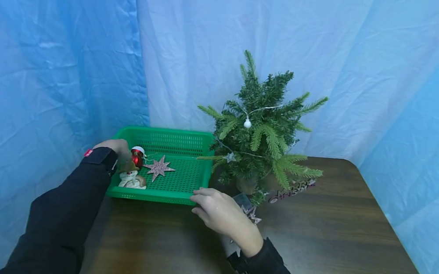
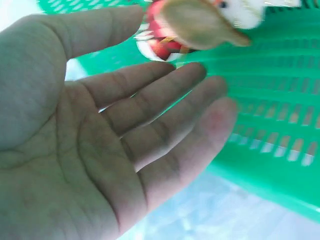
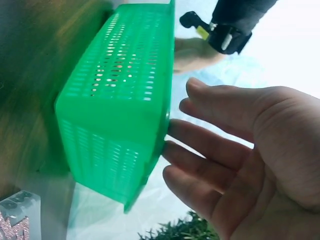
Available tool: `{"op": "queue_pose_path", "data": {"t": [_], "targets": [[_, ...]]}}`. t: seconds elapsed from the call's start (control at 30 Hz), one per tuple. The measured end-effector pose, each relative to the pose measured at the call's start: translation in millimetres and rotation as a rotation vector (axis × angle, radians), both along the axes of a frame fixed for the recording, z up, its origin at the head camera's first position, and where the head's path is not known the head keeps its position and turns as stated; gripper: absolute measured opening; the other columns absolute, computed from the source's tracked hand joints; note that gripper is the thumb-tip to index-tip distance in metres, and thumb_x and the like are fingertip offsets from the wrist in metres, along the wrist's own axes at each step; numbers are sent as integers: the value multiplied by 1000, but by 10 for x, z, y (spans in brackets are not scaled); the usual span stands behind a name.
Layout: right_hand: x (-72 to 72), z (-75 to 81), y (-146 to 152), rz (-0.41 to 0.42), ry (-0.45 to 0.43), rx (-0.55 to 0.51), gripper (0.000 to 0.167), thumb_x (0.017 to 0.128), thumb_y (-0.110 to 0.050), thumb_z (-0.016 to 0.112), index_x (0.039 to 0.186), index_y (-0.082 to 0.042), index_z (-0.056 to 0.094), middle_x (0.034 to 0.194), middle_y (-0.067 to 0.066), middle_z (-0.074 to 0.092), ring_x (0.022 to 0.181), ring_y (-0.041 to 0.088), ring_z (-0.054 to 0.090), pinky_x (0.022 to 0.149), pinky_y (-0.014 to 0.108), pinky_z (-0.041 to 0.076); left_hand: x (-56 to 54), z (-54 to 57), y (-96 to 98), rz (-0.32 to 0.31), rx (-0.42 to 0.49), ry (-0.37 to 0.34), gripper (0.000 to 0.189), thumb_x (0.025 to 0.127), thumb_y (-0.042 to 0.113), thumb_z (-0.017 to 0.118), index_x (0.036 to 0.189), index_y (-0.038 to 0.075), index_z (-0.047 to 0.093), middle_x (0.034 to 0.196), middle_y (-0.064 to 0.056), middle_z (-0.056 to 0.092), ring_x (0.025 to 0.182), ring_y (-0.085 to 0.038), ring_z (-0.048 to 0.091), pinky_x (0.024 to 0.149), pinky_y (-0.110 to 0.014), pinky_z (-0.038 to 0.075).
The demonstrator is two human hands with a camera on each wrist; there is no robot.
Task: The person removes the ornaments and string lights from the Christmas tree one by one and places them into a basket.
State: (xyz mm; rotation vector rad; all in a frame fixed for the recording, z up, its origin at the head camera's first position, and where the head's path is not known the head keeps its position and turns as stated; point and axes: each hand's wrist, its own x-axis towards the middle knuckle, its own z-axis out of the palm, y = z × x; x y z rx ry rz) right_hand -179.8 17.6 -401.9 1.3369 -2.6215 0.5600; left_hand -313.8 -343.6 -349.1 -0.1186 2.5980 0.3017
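A green plastic basket (image 1: 158,198) stands on the table. My left hand (image 1: 120,148) reaches over its left end; in the left wrist view its fingers (image 2: 170,130) are extended and slightly bent, gripping nothing. Close by them lie a red ornament with a white top (image 1: 137,157) and a small cream figure with a tan hat (image 1: 132,179). A glittery pink star (image 1: 159,168) rests on the basket floor. At the front right corner is my right hand (image 1: 222,212), fingers loosely bent at the rim; whether they touch it I cannot tell.
A small artificial tree (image 1: 259,136) with a wire light string stands right of the basket. Glittery pink lettering (image 1: 293,192) lies beside its base. Partly behind my right wrist is a clear package (image 1: 243,200) with pink stars. Blue curtains (image 1: 273,27) surround the table (image 1: 352,247).
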Motion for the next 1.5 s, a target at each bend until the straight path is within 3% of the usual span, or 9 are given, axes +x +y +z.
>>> {"op": "queue_pose_path", "data": {"t": [0.1,0.2,0.4,0.67,0.9,1.1,1.2,1.33,1.5], "targets": [[27,52,32,5,-6,-16,32,101,-21,67,130,-7,68,134,12,64,125,24,60,102,34,49,11,150,70,-20,28,95,36,103,21,51,116,-13,53,111,-32,51,92,-39,51,74,-45,42],[69,154,93,22,-12,-59,34,101,-21,67,131,-7,67,133,11,65,127,24,59,104,35,48,36,335,185,-57,49,199,54,105,27,52,138,-15,44,135,-40,44,109,-47,52,81,-51,45],[153,401,302,97,24,-193,34,100,-19,68,131,-7,67,134,9,65,129,22,58,105,35,47,149,653,490,-150,112,411,54,107,30,53,145,-9,46,142,-34,47,124,-49,49,100,-58,42],[197,667,769,113,124,-386,38,94,-9,73,132,-6,67,133,9,66,125,23,61,101,35,50,606,876,972,-191,274,704,48,107,34,55,144,4,53,136,-22,57,121,-38,54,101,-52,42],[208,811,1219,8,186,-522,42,91,-3,74,132,-6,67,129,7,68,116,20,65,100,27,49,923,810,1301,-263,427,935,41,104,30,62,136,6,63,130,-15,65,114,-33,63,93,-51,51],[175,836,1558,-101,254,-600,39,86,6,75,123,-5,72,120,6,72,101,14,68,87,19,51,1168,657,1595,-431,528,1327,29,96,14,72,123,2,71,121,-14,69,113,-31,63,93,-49,51],[163,810,1708,-168,247,-586,39,83,9,77,119,-6,74,117,5,73,98,8,67,84,16,50,1277,599,1778,-526,590,1467,26,94,12,73,118,0,72,120,-16,68,115,-32,62,96,-47,49],[130,764,1859,-244,293,-569,44,78,12,80,118,-5,75,116,6,73,107,7,65,95,16,46,1422,524,2063,-628,693,1528,24,96,14,69,115,0,73,118,-16,68,113,-31,62,97,-43,49],[81,722,1963,-305,338,-543,47,74,14,82,116,-6,75,114,7,74,108,11,65,96,13,43,1549,411,2414,-719,817,1450,24,97,14,68,116,1,71,114,-13,69,108,-26,65,96,-36,52]]}}
